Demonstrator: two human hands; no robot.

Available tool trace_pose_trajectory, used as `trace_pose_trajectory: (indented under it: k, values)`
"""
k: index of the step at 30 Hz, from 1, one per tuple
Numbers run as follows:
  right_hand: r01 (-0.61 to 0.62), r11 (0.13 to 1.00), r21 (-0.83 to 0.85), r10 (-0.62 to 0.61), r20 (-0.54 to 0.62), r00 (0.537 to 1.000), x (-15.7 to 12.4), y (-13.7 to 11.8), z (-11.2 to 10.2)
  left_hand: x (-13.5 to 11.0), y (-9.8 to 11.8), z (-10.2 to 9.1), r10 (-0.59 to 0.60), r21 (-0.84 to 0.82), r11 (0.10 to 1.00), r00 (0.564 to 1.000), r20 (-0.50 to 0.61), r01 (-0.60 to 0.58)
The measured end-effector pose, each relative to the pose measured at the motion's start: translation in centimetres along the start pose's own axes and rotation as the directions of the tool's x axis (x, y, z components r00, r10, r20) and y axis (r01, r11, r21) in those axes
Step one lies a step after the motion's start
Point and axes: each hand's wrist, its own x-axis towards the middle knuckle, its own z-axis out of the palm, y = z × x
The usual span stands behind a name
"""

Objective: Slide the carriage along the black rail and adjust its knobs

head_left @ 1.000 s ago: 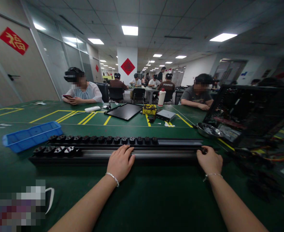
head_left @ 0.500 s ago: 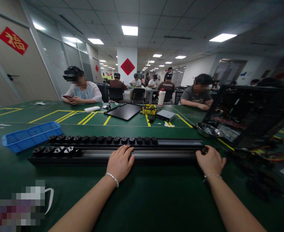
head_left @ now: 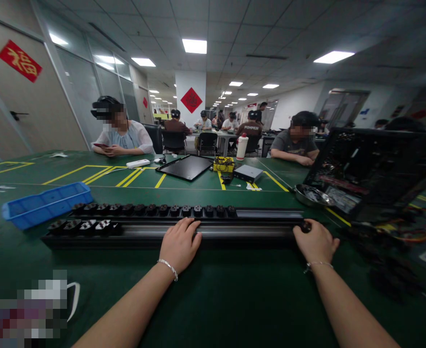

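Two long black power track rails point(head_left: 245, 233) lie side by side across the table in front of me. Several black plug-in sockets point(head_left: 175, 210) line the far rail from its left end. A few more sockets point(head_left: 88, 225), some with light-coloured tops, sit at the left of the near rail. My left hand point(head_left: 179, 244) is closed over the near rail's middle, its fingers bent over the far side and the thumb on the near side. At that rail's right end, my right hand point(head_left: 316, 240) curls around a dark round knob-like piece point(head_left: 306, 226), mostly covered by the fingers.
A blue plastic bin point(head_left: 48, 203) stands at left. On the right are a metal bowl point(head_left: 312, 195) of small parts, an open computer case point(head_left: 372, 169) and loose cables. Farther back lie a black panel point(head_left: 186, 167) and a grey box point(head_left: 248, 172). People sit opposite.
Both hands and the rails stay in nearly the same place. The person seated at left has shifted their head slightly.
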Motion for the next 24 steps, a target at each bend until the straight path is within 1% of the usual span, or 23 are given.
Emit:
trace_pose_trajectory:
  k: [10, 17, 24]
  values:
    - [-0.02, 1.0, 0.021, 0.02, 0.008, 1.0, 0.38, 0.42, 0.08, 0.06, 0.04, -0.03, -0.006, 0.005, 1.0, 1.0, 0.005, 0.006]
    - [-0.031, 0.999, 0.006, 0.031, 0.048, 0.998, 0.4, 0.35, -0.25, 0.04, 0.04, -0.12, -0.003, 0.006, 1.0, 1.0, 0.013, 0.002]
    - [-0.033, 0.999, 0.011, 0.033, 0.031, 0.999, 0.28, 0.14, -0.31, 0.09, 0.07, -0.17, -0.007, 0.0, 1.0, 1.0, 0.007, 0.007]
